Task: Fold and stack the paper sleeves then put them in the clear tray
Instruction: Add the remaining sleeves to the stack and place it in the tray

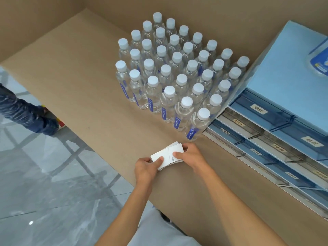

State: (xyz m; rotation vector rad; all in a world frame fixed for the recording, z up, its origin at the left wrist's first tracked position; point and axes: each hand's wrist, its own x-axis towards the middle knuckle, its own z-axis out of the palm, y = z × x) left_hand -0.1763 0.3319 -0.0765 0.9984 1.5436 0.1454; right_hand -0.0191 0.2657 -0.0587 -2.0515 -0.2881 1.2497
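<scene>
A small stack of white paper sleeves [168,154] lies flat on the brown cardboard tabletop [85,82], near its front edge. My left hand [147,166] grips the stack's near-left end, thumb on top. My right hand [190,155] holds the right end, thumb pressed on the top sleeve and fingers curled behind it. The top sleeve shows a fold line and small print near my right thumb. To the right stand clear plastic drawer trays [262,139] in a blue organizer; I cannot tell which one is the clear tray.
Several clear water bottles [177,71] with white caps stand in rows behind the sleeves. The blue drawer organizer [284,64] fills the right side. A cardboard wall rises at the back. Another person's legs [26,112] stand on the grey floor at left.
</scene>
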